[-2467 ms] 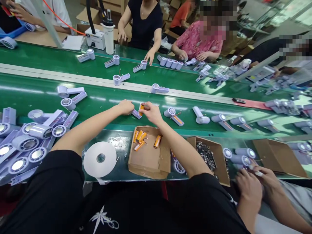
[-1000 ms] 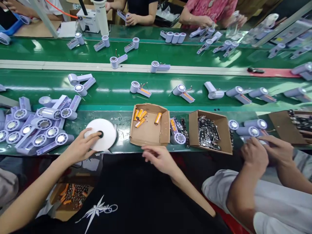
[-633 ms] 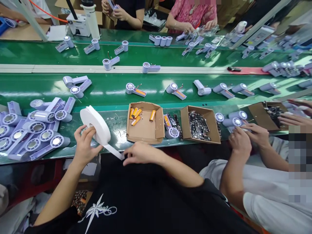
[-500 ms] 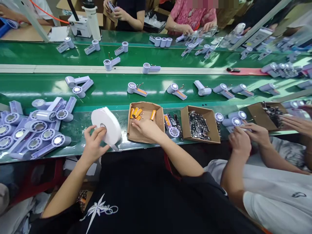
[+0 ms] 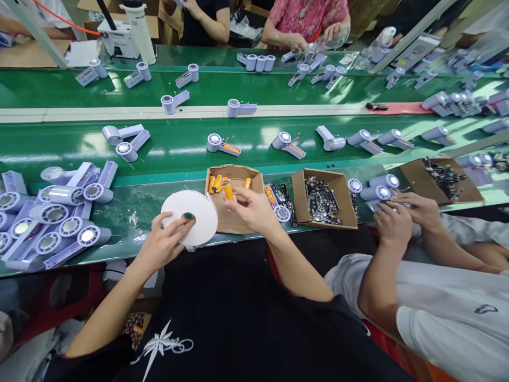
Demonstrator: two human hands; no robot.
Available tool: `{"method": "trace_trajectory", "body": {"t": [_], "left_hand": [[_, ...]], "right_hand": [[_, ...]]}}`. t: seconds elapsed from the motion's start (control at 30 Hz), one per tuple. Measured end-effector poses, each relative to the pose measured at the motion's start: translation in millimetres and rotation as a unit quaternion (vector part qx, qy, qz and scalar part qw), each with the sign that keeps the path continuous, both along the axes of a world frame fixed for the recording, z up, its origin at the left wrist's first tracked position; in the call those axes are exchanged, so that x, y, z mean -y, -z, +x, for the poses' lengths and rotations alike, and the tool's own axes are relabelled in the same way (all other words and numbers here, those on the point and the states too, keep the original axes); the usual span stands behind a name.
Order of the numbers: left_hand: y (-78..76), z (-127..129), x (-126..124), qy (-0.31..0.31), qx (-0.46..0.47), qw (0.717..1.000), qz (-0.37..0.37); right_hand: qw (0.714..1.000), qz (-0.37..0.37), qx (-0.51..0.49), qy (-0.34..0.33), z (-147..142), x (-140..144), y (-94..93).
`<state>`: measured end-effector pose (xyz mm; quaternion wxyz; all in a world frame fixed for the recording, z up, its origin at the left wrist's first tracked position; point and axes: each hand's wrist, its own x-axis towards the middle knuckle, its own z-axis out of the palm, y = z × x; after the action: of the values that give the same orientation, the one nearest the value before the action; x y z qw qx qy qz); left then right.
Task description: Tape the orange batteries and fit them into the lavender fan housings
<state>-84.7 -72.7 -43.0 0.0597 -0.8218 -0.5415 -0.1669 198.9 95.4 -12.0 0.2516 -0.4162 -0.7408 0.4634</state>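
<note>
fan housings [image 5: 51,212] left of tape roll [image 5: 190,217] | parts box [image 5: 324,199] right of battery box [image 5: 234,209]

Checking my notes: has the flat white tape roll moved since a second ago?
Yes. The white tape roll has shifted right, now touching the brown cardboard box, under the left hand.

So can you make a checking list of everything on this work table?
Surface: green bench beside a green conveyor belt.
Job's things: white tape roll lying flat; orange battery over the cardboard box.
Clutter: pile of lilac fan shells; box of small parts.
Hands: left hand on the tape roll; right hand pinching the battery.
Cables: orange hose at top left.
Surroundings: a co-worker's hands to the right; more people across the belt.
</note>
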Motion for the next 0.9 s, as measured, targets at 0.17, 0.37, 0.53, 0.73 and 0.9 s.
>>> {"method": "trace_trajectory", "body": {"t": [0.17, 0.37, 0.53, 0.73, 0.9], "left_hand": [[-13.2, -1, -3, 0.046, -0.048, 0.998, -0.014], [-20.8, -5, -6, 0.063, -0.066, 0.995, -0.03], [-21.1, 3, 1, 0.051, -0.071, 0.996, 0.001], [-23.7, 7, 21, 0.053, -0.033, 0.997, -0.039], [-26.2, -60, -11, -0.042, 0.019, 0.972, -0.23]], "right_hand": [[0.992, -0.052, 0.019, -0.117, -6, 3, -18.1], [0.988, -0.004, 0.092, -0.123, 8, 0, -38.7], [0.99, -0.114, -0.06, -0.058, 5, 17, -21.8], [0.937, -0.115, -0.316, 0.095, 3, -19, -10.9], [0.895, -0.149, -0.403, 0.12, 8, -37, 0.3]]}}
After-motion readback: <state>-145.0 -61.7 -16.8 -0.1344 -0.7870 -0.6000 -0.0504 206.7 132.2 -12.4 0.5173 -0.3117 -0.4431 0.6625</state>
